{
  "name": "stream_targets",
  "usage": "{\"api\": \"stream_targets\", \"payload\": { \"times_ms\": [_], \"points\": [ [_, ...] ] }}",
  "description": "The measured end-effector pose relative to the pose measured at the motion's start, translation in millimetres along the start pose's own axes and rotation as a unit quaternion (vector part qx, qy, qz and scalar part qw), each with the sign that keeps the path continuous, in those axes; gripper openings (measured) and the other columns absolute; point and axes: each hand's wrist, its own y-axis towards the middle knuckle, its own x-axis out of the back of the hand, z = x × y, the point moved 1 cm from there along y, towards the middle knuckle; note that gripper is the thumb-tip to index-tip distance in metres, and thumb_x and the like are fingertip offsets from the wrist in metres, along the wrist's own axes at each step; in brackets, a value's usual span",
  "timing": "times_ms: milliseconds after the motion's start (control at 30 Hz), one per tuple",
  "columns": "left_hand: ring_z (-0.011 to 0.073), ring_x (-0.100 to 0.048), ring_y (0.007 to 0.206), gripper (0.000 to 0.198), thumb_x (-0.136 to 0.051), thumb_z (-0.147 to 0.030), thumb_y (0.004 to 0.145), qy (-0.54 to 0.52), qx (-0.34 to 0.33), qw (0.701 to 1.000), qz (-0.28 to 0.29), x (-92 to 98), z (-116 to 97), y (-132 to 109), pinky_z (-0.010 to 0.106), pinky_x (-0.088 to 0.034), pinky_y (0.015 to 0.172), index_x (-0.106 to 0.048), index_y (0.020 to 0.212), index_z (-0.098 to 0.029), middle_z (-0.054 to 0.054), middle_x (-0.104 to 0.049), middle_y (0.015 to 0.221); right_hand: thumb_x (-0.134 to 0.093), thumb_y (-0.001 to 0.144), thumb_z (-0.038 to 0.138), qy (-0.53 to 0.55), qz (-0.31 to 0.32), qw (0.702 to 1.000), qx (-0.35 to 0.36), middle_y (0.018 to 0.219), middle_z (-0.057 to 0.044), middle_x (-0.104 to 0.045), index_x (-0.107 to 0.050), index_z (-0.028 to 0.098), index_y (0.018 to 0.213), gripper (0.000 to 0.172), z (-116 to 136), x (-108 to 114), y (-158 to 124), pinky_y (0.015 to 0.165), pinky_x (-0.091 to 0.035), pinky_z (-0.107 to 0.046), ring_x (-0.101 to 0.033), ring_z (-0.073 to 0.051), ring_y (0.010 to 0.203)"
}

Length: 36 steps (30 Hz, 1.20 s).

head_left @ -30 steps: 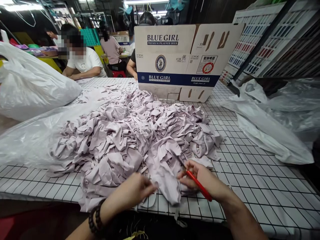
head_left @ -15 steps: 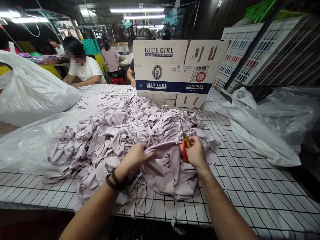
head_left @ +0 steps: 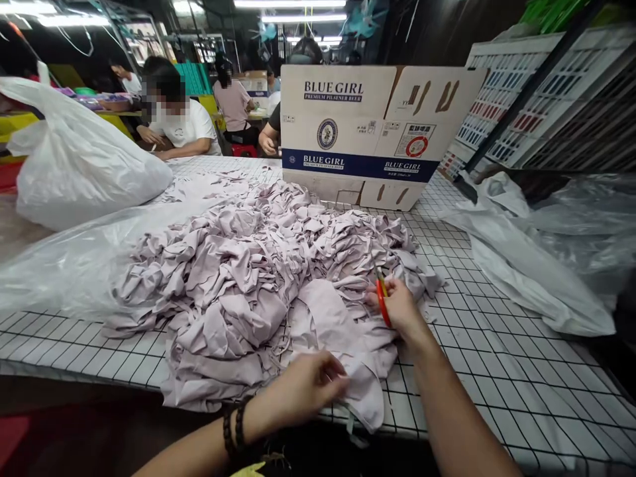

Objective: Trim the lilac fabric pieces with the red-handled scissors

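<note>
My right hand [head_left: 400, 308] holds a pair of scissors [head_left: 382, 301] with red and yellow handles, blades pointing away over the cloth. My left hand [head_left: 311, 391], with dark beaded bracelets on the wrist, is over the near edge of the fabric. Its fingers are curled and slightly blurred, thumb and fingertips a little apart, with no cloth visibly gripped. Between the hands a pale pink fabric piece [head_left: 332, 321] lies spread, its lower end near the table edge. A large heap of pale pink fabric [head_left: 238, 265] covers the middle of the grid-patterned table [head_left: 477, 371].
A Blue Girl carton [head_left: 368, 132] stands behind the heap. White plastic bags lie at the left [head_left: 94, 172] and right [head_left: 541, 265]. White crates [head_left: 536, 99] are stacked at the back right. A person in white [head_left: 183, 129] sits across the table; another person's hand [head_left: 269, 140] shows beside the carton.
My left hand has let go of the cloth and moved down toward the table's near edge. The fabric that was stretched between my hands now lies flatter. The scissors remain in my right hand.
</note>
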Motion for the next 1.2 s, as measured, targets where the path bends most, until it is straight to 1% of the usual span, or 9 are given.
{"api": "stream_targets", "payload": {
  "times_ms": [100,167,367,667,800,900,967,1100,1200],
  "points": [
    [0.0181,-0.061,0.07,0.019,-0.053,-0.032,0.083,0.036,0.032,0.988,-0.144,28.6,27.3,1.9,0.029,-0.049,0.065,-0.058,0.09,-0.015,0.006,-0.066,0.079,-0.082,0.05,0.045,-0.011,0.025,0.998,-0.059,0.06,0.0,-0.065,-0.044,0.025,0.069,0.047,-19.2,8.4,-36.3,0.047,-0.047,-0.031,-0.061,-0.019,0.051],
    [0.0171,-0.06,0.065,0.021,-0.05,-0.03,0.083,0.046,0.047,0.983,-0.174,41.1,40.4,2.6,0.028,-0.048,0.062,-0.056,0.095,-0.014,0.004,-0.064,0.074,-0.083,0.047,0.041,-0.024,0.043,0.996,-0.08,0.059,0.002,-0.064,-0.045,0.025,0.068,0.046,-26.2,2.0,-57.2,0.05,-0.046,-0.031,-0.059,-0.018,0.051],
    [0.0193,-0.06,0.075,0.025,-0.064,-0.034,0.076,0.082,0.031,0.991,-0.098,29.2,40.2,16.1,0.029,-0.046,0.071,-0.066,0.093,-0.016,0.006,-0.068,0.084,-0.079,0.05,0.034,-0.052,0.041,0.994,-0.081,0.057,0.007,-0.055,-0.047,0.025,0.07,0.039,-29.1,-21.2,-70.9,0.054,-0.039,-0.028,-0.051,-0.015,0.054],
    [0.0138,-0.05,0.066,0.023,-0.064,-0.037,0.079,0.063,0.022,0.996,-0.052,24.7,24.4,28.6,0.024,-0.041,0.063,-0.059,0.071,-0.016,0.003,-0.061,0.074,-0.082,0.052,0.046,0.046,0.064,0.993,-0.083,0.068,0.003,-0.06,-0.046,0.024,0.077,0.049,-12.7,-10.2,-58.8,0.047,-0.04,-0.025,-0.05,-0.013,0.051],
    [0.0052,-0.037,0.045,0.039,-0.061,-0.053,0.082,-0.177,0.076,0.981,0.022,27.8,9.7,15.6,0.019,-0.034,0.042,-0.057,0.083,-0.014,0.003,-0.064,0.075,-0.084,0.055,0.038,0.08,0.047,0.993,-0.068,0.083,0.0,-0.064,-0.044,0.025,0.083,0.051,-1.0,-8.4,-68.8,0.058,-0.047,-0.026,-0.056,-0.014,0.065],
    [0.0023,-0.035,0.044,0.045,-0.079,-0.046,0.069,-0.424,0.13,0.895,0.058,25.8,-5.9,7.4,0.015,-0.035,0.04,-0.063,0.092,-0.01,0.001,-0.063,0.073,-0.087,0.053,0.035,0.135,0.136,0.979,-0.071,0.093,-0.002,-0.068,-0.045,0.025,0.085,0.054,9.2,-17.3,-90.3,0.061,-0.051,-0.028,-0.057,-0.012,0.062],
    [0.0023,-0.038,0.045,0.044,-0.083,-0.041,0.067,-0.469,0.135,0.87,0.066,23.6,-14.0,5.5,0.015,-0.041,0.042,-0.067,0.092,-0.009,0.002,-0.063,0.072,-0.088,0.052,0.036,0.174,0.182,0.964,-0.08,0.093,-0.002,-0.07,-0.044,0.025,0.082,0.055,12.9,-27.3,-103.3,0.057,-0.051,-0.027,-0.055,-0.01,0.056],
    [0.0045,-0.042,0.044,0.044,-0.078,-0.049,0.07,-0.415,0.1,0.901,0.082,21.1,-19.0,7.5,0.02,-0.045,0.044,-0.072,0.087,-0.009,0.005,-0.066,0.074,-0.085,0.057,0.04,0.217,0.161,0.959,-0.081,0.088,-0.001,-0.07,-0.042,0.025,0.082,0.052,14.1,-40.7,-108.6,0.05,-0.047,-0.023,-0.055,-0.009,0.054],
    [0.0124,-0.056,0.062,0.04,-0.071,-0.052,0.075,-0.27,0.011,0.962,-0.028,25.3,-18.2,9.3,0.025,-0.049,0.056,-0.077,0.08,-0.013,0.008,-0.064,0.084,-0.081,0.065,0.039,0.228,0.124,0.963,-0.07,0.08,0.002,-0.068,-0.042,0.026,0.085,0.046,16.9,-40.6,-101.7,0.05,-0.045,-0.021,-0.056,-0.01,0.055]
  ]
}}
